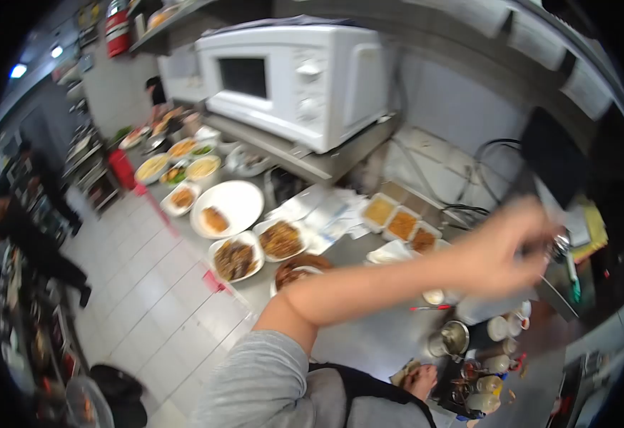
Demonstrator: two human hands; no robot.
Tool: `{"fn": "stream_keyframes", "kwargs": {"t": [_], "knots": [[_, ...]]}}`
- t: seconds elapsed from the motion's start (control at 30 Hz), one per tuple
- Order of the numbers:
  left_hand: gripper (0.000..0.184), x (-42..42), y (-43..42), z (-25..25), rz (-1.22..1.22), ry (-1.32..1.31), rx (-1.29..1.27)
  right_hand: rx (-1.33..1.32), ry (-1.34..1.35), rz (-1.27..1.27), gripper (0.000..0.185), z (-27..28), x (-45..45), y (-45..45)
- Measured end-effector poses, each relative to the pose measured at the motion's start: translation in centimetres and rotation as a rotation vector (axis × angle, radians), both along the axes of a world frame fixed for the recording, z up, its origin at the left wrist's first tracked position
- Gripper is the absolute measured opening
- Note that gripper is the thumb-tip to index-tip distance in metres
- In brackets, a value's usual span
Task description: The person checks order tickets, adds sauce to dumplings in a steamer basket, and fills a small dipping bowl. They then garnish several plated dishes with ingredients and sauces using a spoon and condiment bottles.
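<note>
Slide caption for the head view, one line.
Left hand, blurred, stretched over a steel counter with plated food; right hand low beside jars; microwave on a shelf.

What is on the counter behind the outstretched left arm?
Partly visible past the left arm are some brown food and something white. Whatever lies directly behind it is covered, so I cannot tell.

The microwave (358,89) is white with a black door window (243,78); the fire extinguisher (117,32) is red. The bench (376,342) is metallic grey, and the floor (148,299) shows pale tiles in a grid of darker joint lines. The wearer's sleeve (255,378) is grey, the large plate (244,200) plain white, the pen (432,307) red, and the item (402,373) at the right hand (420,380) dull olive-tan.
</note>
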State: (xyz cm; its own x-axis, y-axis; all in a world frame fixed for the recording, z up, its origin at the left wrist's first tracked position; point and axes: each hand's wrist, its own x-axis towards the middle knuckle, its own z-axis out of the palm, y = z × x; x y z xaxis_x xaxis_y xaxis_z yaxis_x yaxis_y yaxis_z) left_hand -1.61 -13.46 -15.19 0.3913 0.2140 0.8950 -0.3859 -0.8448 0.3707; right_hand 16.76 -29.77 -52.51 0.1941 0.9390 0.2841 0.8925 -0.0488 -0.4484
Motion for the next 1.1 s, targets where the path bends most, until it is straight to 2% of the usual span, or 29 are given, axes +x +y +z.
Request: {"fn": "stream_keyframes", "kwargs": {"t": [0.03, 0.07, 0.1, 0.13, 0.17, 0.2, 0.23, 0.27, 0.3, 0.37, 0.4, 0.47, 0.53, 0.57, 0.6, 0.67, 0.7, 0.77, 0.8, 0.87, 0.9, 0.93, 0.97, 1.1], "knots": [[0.027, -3.0, -2.5, -3.2, -0.228, 0.139, -0.075, -0.045, 0.025, 0.02, 0.016, 0.9, -0.5, 0.5], [0.025, -6.1, -4.1, -6.5, -0.42, 0.453, -0.325, 0.011, 0.031, 0.04, 0.016, 0.9, -1.1, 1.0], [0.026, -8.8, -4.8, -9.6, -0.479, 0.523, -0.291, 0.023, 0.064, 0.104, 0.016, 1.5, -2.0, 1.6], [0.029, -12.7, -5.2, -12.3, -0.445, 0.718, -0.446, 0.034, 0.097, 0.159, 0.016, 2.9, -3.0, 2.3], [0.03, -16.6, -6.4, -14.4, -0.333, 0.72, -0.788, 0.048, 0.13, 0.206, 0.016, 4.2, -4.1, 3.3], [0.027, -20.8, -6.6, -16.8, -0.117, 0.813, -0.962, 0.082, 0.216, 0.318, 0.012, 5.3, -5.3, 4.6], [0.027, -24.9, -7.5, -19.3, 0.071, 0.703, -1.21, 0.116, 0.259, 0.407, 0.009, 6.5, -6.8, 6.0], [0.028, -29.0, -7.9, -21.6, 0.341, 0.746, -1.415, 0.153, 0.3, 0.488, 0.007, 7.7, -8.2, 7.5], [0.03, -32.9, -8.7, -23.9, 0.492, 0.733, -1.618, 0.106, 0.38, 0.524, 0.006, 8.1, -9.4, 9.2], [0.036, -37.2, -10.4, -26.8, 0.627, 0.397, -1.941, 0.026, 0.515, 0.614, 0.006, 8.4, -11.9, 13.4], [0.042, -38.5, -10.7, -28.6, 0.617, 0.18, -1.913, -0.007, 0.573, 0.662, 0.008, 8.8, -13.3, 15.5], [0.049, -39.3, -10.5, -31.4, 0.528, -0.183, -1.813, -0.254, 0.697, 0.66, 0.013, 9.3, -16.2, 19.2], [0.05, -39.3, -9.9, -33.6, 0.39, -0.496, -1.685, -0.304, 0.591, 0.68, 0.016, 9.4, -18.5, 22.1], [0.049, -39.5, -9.3, -34.7, 0.334, -0.533, -1.644, -0.291, 0.619, 0.676, 0.016, 9.1, -19.5, 22.9], [0.048, -39.9, -8.7, -35.9, 0.276, -0.57, -1.607, -0.237, 0.548, 0.679, 0.015, 8.5, -20.2, 23.7], [0.044, -41.9, -7.3, -39.6, 0.182, -0.678, -1.697, -0.137, 0.353, 0.67, 0.017, 9.6, -20.4, 23.7], [0.038, -41.7, -6.8, -39.1, 0.207, -0.65, -1.682, -0.116, 0.281, 0.61, 0.018, 9.3, -19.0, 23.9], [0.045, -41.5, -6.4, -38.6, 0.261, -0.673, -1.707, -0.082, 0.134, 0.518, 0.018, 8.2, -16.3, 24.5], [0.048, -41.4, -6.3, -38.3, 0.268, -0.661, -1.695, -0.153, 0.073, 0.379, 0.019, 8.6, -14.3, 24.6], [0.051, -41.1, -6.4, -37.9, 0.29, -0.67, -1.676, -0.075, 0.002, 0.178, 0.017, 6.3, -8.2, 25.6], [0.051, -41.0, -6.5, -37.8, 0.302, -0.687, -1.667, -0.159, -0.074, 0.103, 0.015, 5.9, -5.2, 26.1], [0.051, -41.0, -6.6, -37.6, 0.318, -0.701, -1.659, -0.243, -0.314, 0.12, 0.013, 5.9, -2.3, 26.2], [0.051, -40.8, -7.0, -37.2, 0.344, -0.719, -1.657, -0.314, -0.376, 0.026, 0.013, 6.3, -0.6, 25.8], [0.052, -40.3, -9.6, -35.0, 0.427, -0.736, -1.644, -0.364, -0.314, 0.185, 0.022, 4.7, 3.5, 24.3]]}}
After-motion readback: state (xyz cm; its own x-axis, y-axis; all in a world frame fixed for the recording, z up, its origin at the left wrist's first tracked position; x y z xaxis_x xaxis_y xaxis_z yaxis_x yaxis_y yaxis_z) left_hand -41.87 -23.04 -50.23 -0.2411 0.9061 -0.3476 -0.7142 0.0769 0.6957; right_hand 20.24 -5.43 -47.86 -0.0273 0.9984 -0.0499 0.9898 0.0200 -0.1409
